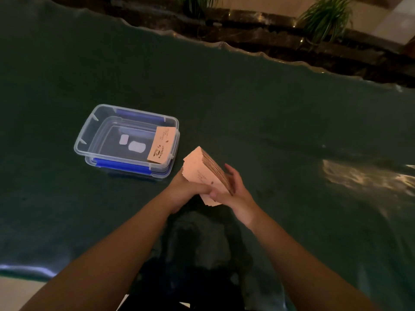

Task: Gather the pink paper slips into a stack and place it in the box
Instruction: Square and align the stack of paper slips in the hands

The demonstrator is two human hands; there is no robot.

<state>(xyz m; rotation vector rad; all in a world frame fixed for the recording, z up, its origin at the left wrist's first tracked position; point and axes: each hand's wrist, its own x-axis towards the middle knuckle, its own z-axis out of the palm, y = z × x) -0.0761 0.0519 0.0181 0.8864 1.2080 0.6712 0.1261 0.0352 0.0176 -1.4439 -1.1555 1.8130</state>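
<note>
Hands meet over the dark green table (269, 113), both closed around one thick stack (203, 173) of pink slips. The left hand (187, 187) grips the stack from the left side and underneath, its fingers curled around the near lower part. The right hand (233, 191) clasps it from the right, thumb pressed on the top face near the lower end and fingers laid along the stack's right edge. The stack is tilted, its far end raised and pointing toward the box (126, 140), its near end low between the palms. Edges of the slips show as fine layers along the right side, and they are not quite flush at the far-left corner. Small dark print shows on the top slip.

The box stands just beside the stack, to the left and a little farther away. It is clear plastic with blue clips on the near and far long sides, open, with no lid on it. Inside, against its right wall, another pink stack (161, 145) rests with its top slip face up, printed with a cup drawing and some text. Two pale labels (132, 143) show on the box floor.

Beyond the table's wavy far edge, two green plants (325, 19) stand by a dark stone ledge.
</note>
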